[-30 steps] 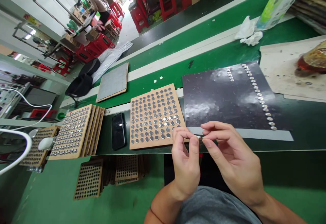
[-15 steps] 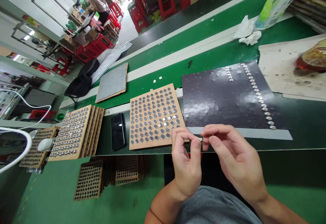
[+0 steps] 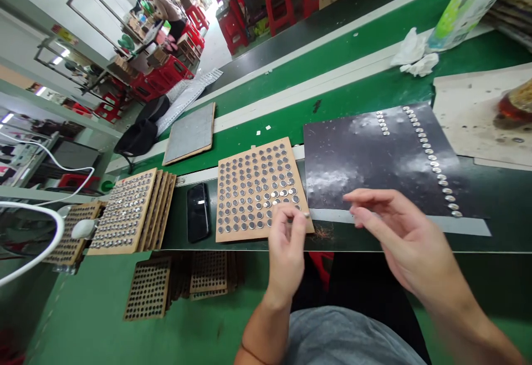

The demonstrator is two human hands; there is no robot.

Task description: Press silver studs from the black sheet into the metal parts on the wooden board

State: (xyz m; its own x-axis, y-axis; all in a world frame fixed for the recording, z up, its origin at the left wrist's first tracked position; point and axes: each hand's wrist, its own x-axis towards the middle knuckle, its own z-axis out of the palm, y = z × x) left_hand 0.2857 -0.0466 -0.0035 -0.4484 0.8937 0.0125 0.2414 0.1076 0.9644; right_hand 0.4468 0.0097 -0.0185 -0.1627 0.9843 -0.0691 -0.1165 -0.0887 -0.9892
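My left hand (image 3: 286, 248) is closed in a pinch on a small silvery piece, right at the near right corner of the brown perforated board (image 3: 236, 232) filled with small round cells. My right hand (image 3: 399, 237) hovers just to the right over the near edge of the dark sheet (image 3: 357, 165), its fingers loosely stretched out and apart, with nothing visible in them. Two rows of small shiny cells (image 3: 432, 160) lie on the right side of the dark sheet.
A black phone (image 3: 198, 212) lies left of the board. A stack of filled boards (image 3: 128, 212) stands further left, and more boards (image 3: 149, 290) lie on the lower shelf. A grey pad (image 3: 191, 134), crumpled tissue (image 3: 415, 57) and a bottle (image 3: 465, 5) sit behind. A person works far back left.
My hands, which were pinched together on a small piece, have parted. The left hand moved left towards the board with the piece; the right hand opened and drew right.
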